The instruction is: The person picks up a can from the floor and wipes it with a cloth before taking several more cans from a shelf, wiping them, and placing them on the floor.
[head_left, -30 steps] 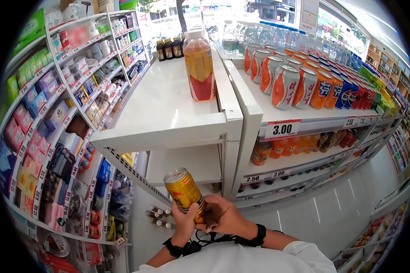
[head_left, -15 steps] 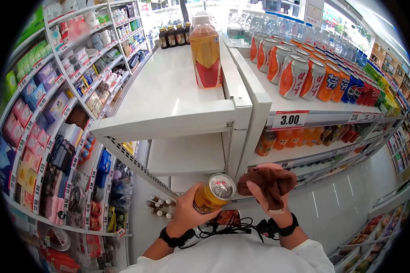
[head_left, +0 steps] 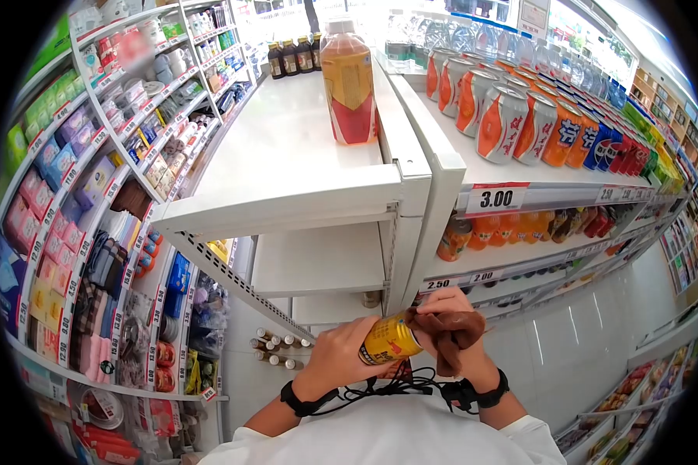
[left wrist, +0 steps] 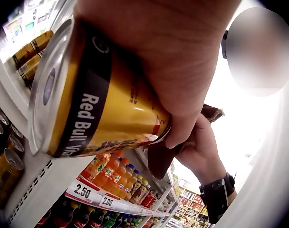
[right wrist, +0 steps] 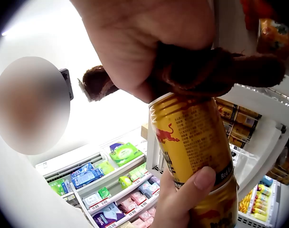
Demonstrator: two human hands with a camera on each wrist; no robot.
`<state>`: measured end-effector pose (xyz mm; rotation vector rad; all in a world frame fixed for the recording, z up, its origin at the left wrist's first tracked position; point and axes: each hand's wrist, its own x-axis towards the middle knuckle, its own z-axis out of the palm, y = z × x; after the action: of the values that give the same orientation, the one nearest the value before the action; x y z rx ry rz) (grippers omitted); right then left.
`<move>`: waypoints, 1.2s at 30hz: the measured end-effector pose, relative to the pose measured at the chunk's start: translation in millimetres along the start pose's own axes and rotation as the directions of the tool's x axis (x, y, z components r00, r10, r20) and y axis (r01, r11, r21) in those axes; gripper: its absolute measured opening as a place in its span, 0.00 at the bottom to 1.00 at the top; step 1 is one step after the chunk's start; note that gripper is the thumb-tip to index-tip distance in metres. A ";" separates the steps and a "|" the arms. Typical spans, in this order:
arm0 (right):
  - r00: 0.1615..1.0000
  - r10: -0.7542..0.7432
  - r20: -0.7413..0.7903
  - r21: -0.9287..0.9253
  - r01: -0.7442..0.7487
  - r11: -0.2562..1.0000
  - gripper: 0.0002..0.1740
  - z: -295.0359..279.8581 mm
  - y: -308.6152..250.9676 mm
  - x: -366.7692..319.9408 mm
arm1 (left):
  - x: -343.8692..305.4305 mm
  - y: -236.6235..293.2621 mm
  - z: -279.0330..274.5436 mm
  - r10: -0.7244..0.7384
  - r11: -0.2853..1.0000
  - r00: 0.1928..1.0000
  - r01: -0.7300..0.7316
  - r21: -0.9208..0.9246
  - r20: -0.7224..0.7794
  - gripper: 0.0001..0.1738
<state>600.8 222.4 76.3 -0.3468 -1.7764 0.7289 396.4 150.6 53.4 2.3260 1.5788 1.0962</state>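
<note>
1. Head: I have my left hand (head_left: 335, 358) gripping the yellow can (head_left: 392, 339), tilted, while my right hand (head_left: 477, 363) grasps the brown cloth (head_left: 451, 333) at its end.
2. Left wrist: the yellow can lies beneath my left hand, fingers curled round it.
3. Right wrist: the brown cloth, bunched under my right hand, touches the yellow can.

Shop, grocery or convenience type: printed price tags (head_left: 496, 198) along shelf edges (head_left: 554, 193), rows of drink cans (head_left: 502, 124), bottled water (head_left: 485, 39), packaged goods (head_left: 35, 205) stacked on racks (head_left: 120, 136).
</note>
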 end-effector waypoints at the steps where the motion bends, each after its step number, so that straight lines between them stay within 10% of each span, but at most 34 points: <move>1: 1.000 -0.018 -0.002 0.011 0.018 1.000 0.18 -1.8 2.4 -1.7 | 1.1 -0.5 0.9 0.008 1.000 1.000 -0.008 -0.007 -0.009 0.39; 8: 0.982 0.017 0.189 0.015 -0.020 1.000 0.19 -31.0 -8.4 1.6 | 7.3 3.2 5.8 -0.025 0.999 0.999 0.025 -0.024 -0.030 0.38; 10: 0.900 0.344 0.269 0.081 -0.376 0.923 0.21 -39.7 -15.2 -3.2 | 6.5 1.9 6.9 -0.064 0.994 0.995 0.056 -0.095 -0.083 0.36; 16: 0.825 0.458 0.330 0.000 -0.486 0.874 0.26 -57.2 -18.4 1.8 | 8.8 7.4 0.1 -0.103 0.991 0.995 0.102 -0.082 0.001 0.33; 29: 0.934 0.338 0.117 0.108 -0.350 0.930 0.22 -33.3 3.5 -18.4 | -4.4 14.5 15.8 -0.115 0.985 0.974 0.136 -0.101 0.194 0.39; 36: 0.891 0.321 0.322 0.190 -0.393 0.900 0.18 -55.8 5.0 -10.8 | -0.3 10.3 20.9 -0.105 0.986 0.979 0.125 -0.106 0.176 0.40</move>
<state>656.0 236.9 75.0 -0.4230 -1.8792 1.3137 417.2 151.6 42.9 2.1596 1.5236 0.9125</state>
